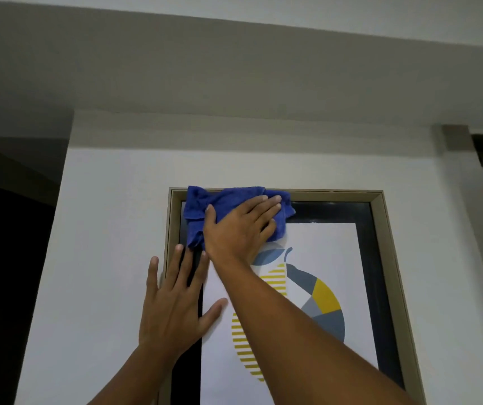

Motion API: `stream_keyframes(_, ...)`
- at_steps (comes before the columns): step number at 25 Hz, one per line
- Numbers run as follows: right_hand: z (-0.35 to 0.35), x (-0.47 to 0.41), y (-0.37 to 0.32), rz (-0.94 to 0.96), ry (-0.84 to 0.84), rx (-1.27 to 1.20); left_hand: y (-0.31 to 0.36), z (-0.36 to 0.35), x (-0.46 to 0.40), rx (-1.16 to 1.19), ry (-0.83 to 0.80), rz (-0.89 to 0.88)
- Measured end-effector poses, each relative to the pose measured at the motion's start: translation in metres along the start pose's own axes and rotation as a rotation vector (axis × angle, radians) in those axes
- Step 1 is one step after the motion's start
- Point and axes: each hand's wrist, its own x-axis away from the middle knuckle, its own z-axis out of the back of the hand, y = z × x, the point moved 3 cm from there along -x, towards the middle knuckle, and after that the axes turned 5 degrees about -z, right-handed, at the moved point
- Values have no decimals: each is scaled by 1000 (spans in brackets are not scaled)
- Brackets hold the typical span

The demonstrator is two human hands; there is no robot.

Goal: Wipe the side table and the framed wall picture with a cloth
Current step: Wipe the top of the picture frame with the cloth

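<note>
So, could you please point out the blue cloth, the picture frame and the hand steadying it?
Blue terry cloth (205, 204): head view, bare upper-left part.
Beige-framed wall picture (332, 195): head view, top rail of frame.
Left hand (173, 305): head view, back of hand, flat across frame's left edge.

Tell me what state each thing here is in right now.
Blue cloth: bunched, pressed flat over the picture's top left corner.
Framed picture: hanging on the wall, upright.
Right hand: open, palm on the cloth.
Left hand: open, fingers spread, flat against the frame's left edge.

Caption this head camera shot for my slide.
Right hand presses blue cloth on framed picture.
</note>
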Motion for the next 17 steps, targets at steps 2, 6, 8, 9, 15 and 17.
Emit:
stream_keyframes(2,6,-6,17,66,36,65,-1,1,1,-4,-1,-10)
stream_keyframes(6,42,-52,81,11,157,161,-3,1,2,24,4,-12)
stream_keyframes(8,64,-77,116,-63,180,174,-3,-1,1,34,-1,-25)
stream_keyframes(9,73,-86,129,-86,181,171,-3,-1,1,41,1,-35)
stream_keyframes(15,60,-68,101,-126,152,68,-1,2,0,82,2,-59)
stream_keyframes(17,41,-40,66,-66,81,59,-1,2,0,80,4,-67)
